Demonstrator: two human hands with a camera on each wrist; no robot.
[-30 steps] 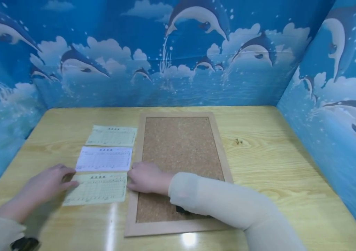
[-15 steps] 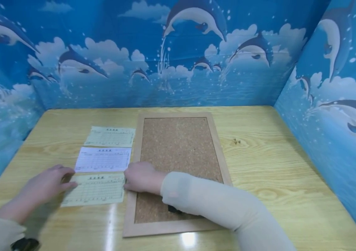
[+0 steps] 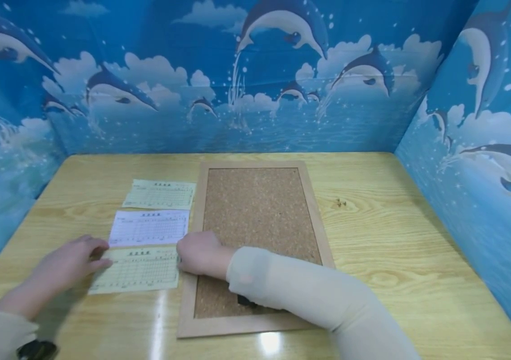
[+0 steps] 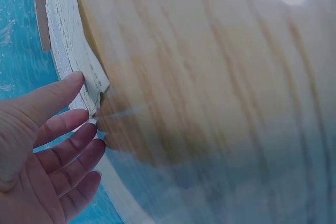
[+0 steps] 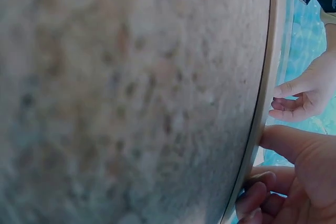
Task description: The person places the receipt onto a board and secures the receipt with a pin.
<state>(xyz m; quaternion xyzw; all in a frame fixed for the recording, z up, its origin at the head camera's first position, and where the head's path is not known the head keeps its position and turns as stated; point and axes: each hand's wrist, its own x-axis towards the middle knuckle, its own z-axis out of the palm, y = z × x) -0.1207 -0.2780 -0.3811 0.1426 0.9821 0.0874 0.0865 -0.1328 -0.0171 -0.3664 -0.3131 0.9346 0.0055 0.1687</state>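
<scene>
Three printed paper slips lie in a column left of the board in the head view: a far pale green slip [image 3: 159, 194], a middle white slip [image 3: 149, 227] and a near pale green slip [image 3: 135, 270]. My left hand [image 3: 68, 262] rests at the near slip's left edge. Its thumb [image 4: 73, 80] touches the paper, fingers loosely bent beside the edge in the left wrist view. My right hand [image 3: 198, 252] reaches across the framed cork board [image 3: 255, 200] to that slip's right edge. Its fingers are curled; the fingertips are hidden by the wooden frame [image 5: 265, 87].
Several small brass-coloured pieces [image 3: 341, 203] lie right of the board on the wooden table [image 3: 386, 225]. A dolphin-print backdrop [image 3: 156, 115] stands along the back and sides. My right sleeve [image 3: 300, 280] crosses the board's lower part.
My right hand has shifted slightly left, toward the near slip's right edge. The left hand and the slips stay nearly in place.
</scene>
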